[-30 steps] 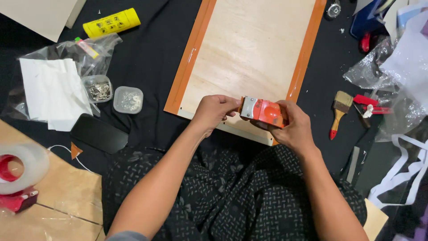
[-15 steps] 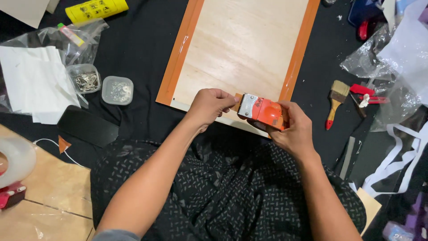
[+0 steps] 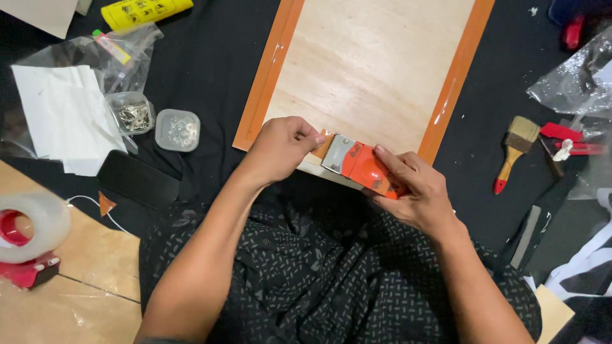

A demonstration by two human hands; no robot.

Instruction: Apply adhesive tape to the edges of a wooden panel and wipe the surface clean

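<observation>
Both hands meet at the near edge of a plywood board [image 3: 373, 64] that lies on black cloth [image 3: 210, 70]. Right hand [image 3: 414, 191] closed around an orange tape dispenser [image 3: 360, 167], index finger laid along its top; the dispenser's toothed metal blade points toward the left hand. Left hand [image 3: 280, 146] curled, thumb and fingertips pinching the free end of orange tape [image 3: 323, 141] just beside the blade, over the board's near edge. Orange tape strips already run along the board's two long edges, one beyond each hand.

Left of the left hand: two small clear tubs [image 3: 156, 123] of metal bits, side by side; a black flat case [image 3: 137, 180] nearer the person; white sheets [image 3: 64, 114] partly in a clear bag. Farther left, a clear tape roll on a red dispenser [image 3: 29, 239], resting on a wooden panel. Right of the right hand: a paintbrush [image 3: 515, 150] with red-tipped handle, well apart from the hand, and red-handled tools [image 3: 567, 143] beyond it.
</observation>
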